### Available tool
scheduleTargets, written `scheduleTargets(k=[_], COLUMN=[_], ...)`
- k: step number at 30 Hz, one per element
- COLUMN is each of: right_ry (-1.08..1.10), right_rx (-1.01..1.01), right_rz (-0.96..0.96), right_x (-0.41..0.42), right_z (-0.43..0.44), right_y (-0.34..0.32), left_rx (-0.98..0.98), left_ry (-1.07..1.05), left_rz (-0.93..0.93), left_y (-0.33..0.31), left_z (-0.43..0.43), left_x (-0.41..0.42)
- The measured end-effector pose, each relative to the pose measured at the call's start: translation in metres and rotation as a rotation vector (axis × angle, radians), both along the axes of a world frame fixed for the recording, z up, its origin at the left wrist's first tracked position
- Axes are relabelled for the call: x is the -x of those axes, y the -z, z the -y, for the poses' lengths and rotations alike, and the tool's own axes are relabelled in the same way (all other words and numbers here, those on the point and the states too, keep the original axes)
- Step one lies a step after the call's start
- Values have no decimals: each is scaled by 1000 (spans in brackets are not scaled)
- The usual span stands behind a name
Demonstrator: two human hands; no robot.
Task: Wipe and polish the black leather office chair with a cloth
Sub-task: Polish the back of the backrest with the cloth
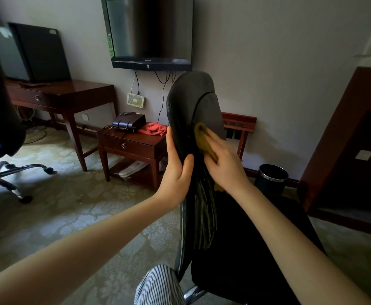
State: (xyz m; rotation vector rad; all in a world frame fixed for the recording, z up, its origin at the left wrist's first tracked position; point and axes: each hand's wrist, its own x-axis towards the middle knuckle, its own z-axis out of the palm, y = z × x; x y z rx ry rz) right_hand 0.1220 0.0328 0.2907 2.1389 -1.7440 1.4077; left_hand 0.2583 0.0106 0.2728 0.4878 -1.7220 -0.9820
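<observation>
**A:** Chair position?
**B:** Black leather office chair (pixel 186 93) is seen centre frame, edge-on, on patterned carpet (pixel 70 205), near a small wooden side table (pixel 133 148).
**A:** Surface?
**B:** Backrest is rounded at the top and glossy, ribbed with pleats lower down. A curved seam is noted on the duller front panel.
**A:** Hands?
**B:** Left hand (pixel 178 166) is laid flat on the rear face, fingers straight, thumb set on the edge. A mustard cloth (pixel 203 137), soft and bunched, is gripped by the right hand (pixel 224 161) and pressed to the front face.
</observation>
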Motion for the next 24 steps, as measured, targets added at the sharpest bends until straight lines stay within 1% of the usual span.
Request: scheduleTargets(k=[4,6,8,13,15,19,24], right_ry=[-8,50,85,36,50,30,-71], right_rx=[-92,-155,-182,-139,-117,-51,66], right_rz=[112,76,-9,-239,-287,-256,-216], right_x=[-3,1,7,11,8,-1,3], right_z=[21,33,42,41,36,21,8], right_y=[-27,-43,-53,-51,-48,-44,-12], left_rx=[-14,-11,0,16,27,29,35], left_ry=[3,8,14,21,9,15,-5], left_rz=[-11,-13,-15,5,-6,-20,-21], left_y=[2,4,4,3,5,4,5], left_z=[2,3,5,10,12,15,15], left_x=[1,1,0,-2,-1,-1,-1])
